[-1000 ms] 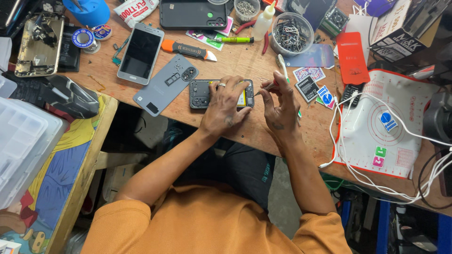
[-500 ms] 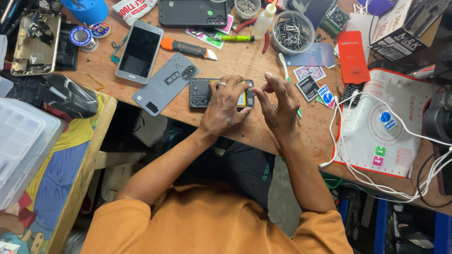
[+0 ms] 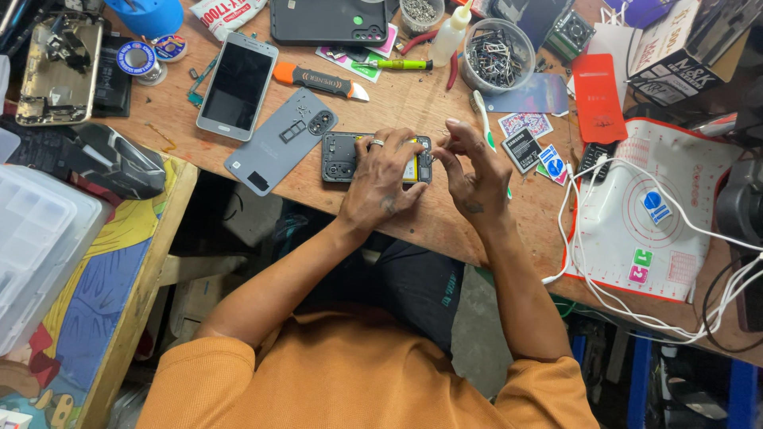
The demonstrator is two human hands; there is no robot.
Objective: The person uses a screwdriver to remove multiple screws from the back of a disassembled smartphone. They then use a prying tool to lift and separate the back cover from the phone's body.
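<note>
Nearest the camera, an orange shirt (image 3: 358, 381) fills the bottom of the view, and both bare forearms run up from it toward twelve o'clock to the edge of a wooden workbench (image 3: 413, 103). The left hand (image 3: 380, 184) lies palm down across an opened phone (image 3: 342, 156) whose back is off, so that the dark inner frame and camera module show at its nine o'clock end; the spread fingers press it flat against the bench, apparently to keep it from sliding while the other hand works. The right hand (image 3: 470, 171) sits just at the phone's three o'clock end, fingers curled and thumb and forefinger pinched together over that edge; whether they grip a small part or tool I cannot tell, as the fingertips hide it. Just beside the phone at nine o'clock lies a grey back cover (image 3: 280, 141), inner face down, set aside within easy reach. Past it toward eleven o'clock rests a white phone (image 3: 237, 86) with a dark screen, and an orange-handled pry tool (image 3: 318, 80) lies at twelve o'clock from the cover. At three o'clock a white work mat (image 3: 636, 214) with a red border carries loops of white cable (image 3: 604, 262). Farther off, at one o'clock, a clear bowl of screws and metal bits (image 3: 494, 56) stands near a red card (image 3: 598, 99), and a dark tablet (image 3: 330, 20) lies at the far edge.
</note>
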